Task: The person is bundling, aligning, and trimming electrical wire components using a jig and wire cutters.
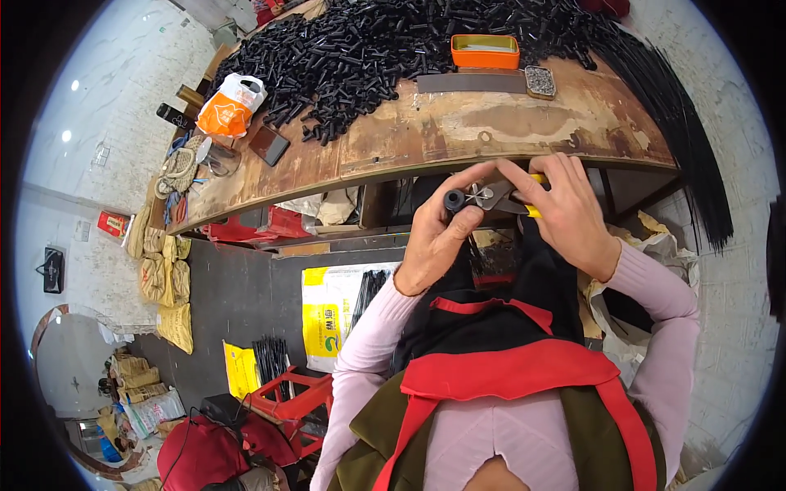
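In front of my lap, just off the table's near edge, my left hand (434, 241) is closed round a short black tubular piece (454, 200), its hollow round end facing up. A small shiny metal piece with looped ends (481, 195) sits beside that end, between my two hands. My right hand (573, 217) grips a pair of pliers with yellow handles (533, 211); their dark grey jaws point toward the metal piece. Whether the jaws touch it, I cannot tell. Fingers of both hands nearly meet above the tool.
A worn wooden table (360, 155) bears a large heap of black tubular pieces (327, 65), an orange tin (485, 52), a grey flat bar (471, 83), a small box of metal bits (540, 82) and a phone (270, 146). Long black strands (688, 139) hang off its right end.
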`<state>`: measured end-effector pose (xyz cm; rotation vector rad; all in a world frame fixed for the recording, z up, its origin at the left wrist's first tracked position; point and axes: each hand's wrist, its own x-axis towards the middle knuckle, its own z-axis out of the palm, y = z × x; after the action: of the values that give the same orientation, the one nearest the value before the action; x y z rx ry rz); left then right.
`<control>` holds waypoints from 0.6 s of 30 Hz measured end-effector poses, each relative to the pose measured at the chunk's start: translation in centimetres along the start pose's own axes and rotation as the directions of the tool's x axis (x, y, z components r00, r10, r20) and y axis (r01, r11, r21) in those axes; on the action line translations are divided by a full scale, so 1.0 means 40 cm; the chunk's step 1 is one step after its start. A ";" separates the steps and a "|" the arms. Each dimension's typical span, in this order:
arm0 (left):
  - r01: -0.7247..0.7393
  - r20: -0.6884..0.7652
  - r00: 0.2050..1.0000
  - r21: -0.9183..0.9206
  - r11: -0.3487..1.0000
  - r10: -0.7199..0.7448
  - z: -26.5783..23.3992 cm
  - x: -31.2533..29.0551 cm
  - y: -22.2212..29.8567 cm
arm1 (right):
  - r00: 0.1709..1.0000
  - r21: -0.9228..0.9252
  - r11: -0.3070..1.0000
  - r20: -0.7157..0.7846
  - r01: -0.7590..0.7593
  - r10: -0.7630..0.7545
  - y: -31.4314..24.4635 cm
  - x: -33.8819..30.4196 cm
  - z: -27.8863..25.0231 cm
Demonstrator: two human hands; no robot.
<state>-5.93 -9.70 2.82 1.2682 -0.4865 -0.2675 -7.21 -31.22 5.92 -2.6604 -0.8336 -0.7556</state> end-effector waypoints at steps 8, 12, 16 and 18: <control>0.053 0.229 0.968 0.204 0.978 -0.101 -0.010 -0.001 0.060 | 0.704 0.416 0.870 0.700 -0.265 -0.120 0.039 0.079 -0.200; 0.013 0.434 0.893 0.238 0.971 -0.119 -0.013 -0.016 0.032 | 0.510 0.541 0.379 0.839 -0.750 -0.189 0.012 -0.056 -0.109; 0.070 0.169 0.979 0.241 0.968 -0.113 0.014 0.036 0.042 | 0.979 0.432 0.888 0.187 -0.156 0.081 0.031 -0.060 -0.090; 0.127 0.104 0.983 0.228 0.965 -0.154 0.011 0.046 0.039 | 0.990 0.353 0.928 0.113 -0.118 0.083 0.048 -0.041 -0.104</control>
<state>-4.66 -10.43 4.78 1.5119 -0.5418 -0.4212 -8.90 -35.08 8.36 -2.4010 -0.7662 -0.4050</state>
